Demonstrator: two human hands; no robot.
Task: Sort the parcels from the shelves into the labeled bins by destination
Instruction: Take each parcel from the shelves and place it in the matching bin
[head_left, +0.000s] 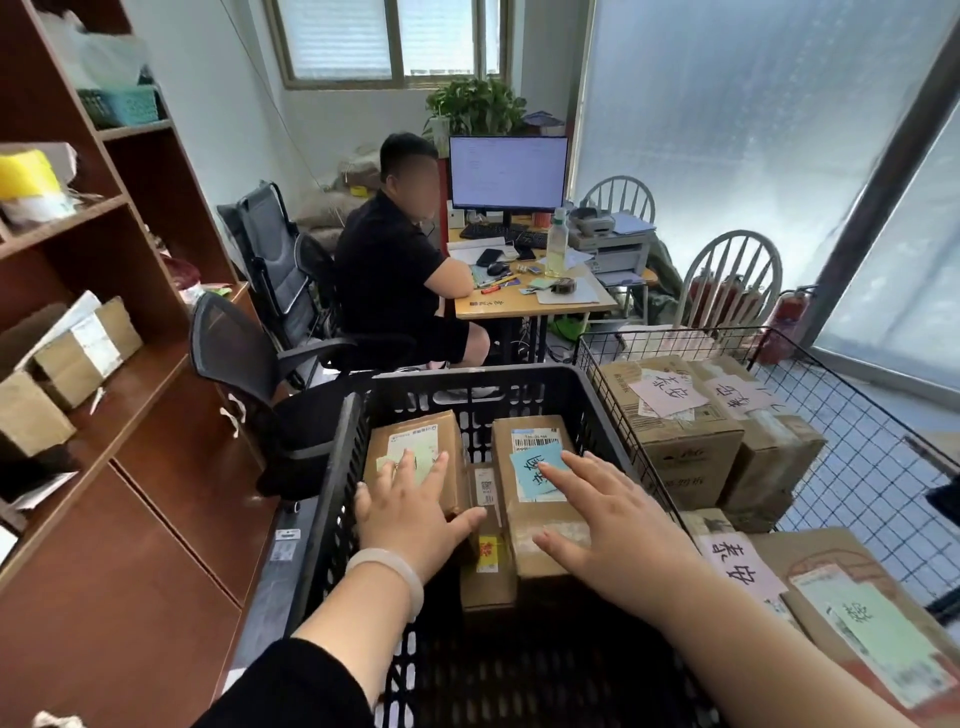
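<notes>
A black plastic crate (337, 467) stands in front of me with cardboard parcels inside. My left hand (410, 509) lies flat with spread fingers on the left parcel (447, 441), which carries a pale green note. My right hand (618, 525) hovers with straight fingers over the right parcel (524, 499), touching or just above its blue note (530, 470). A narrow parcel (487, 566) with a yellow sticker lies between and below the two. More parcels (78, 358) sit on the brown shelves (156, 395) at left.
A wire basket (857, 467) at right holds boxes with pink labels (670, 395). A box with a green note (872, 623) lies at lower right. A person sits at a desk (540, 304) behind the crate, with an office chair (244, 353) close to the shelves.
</notes>
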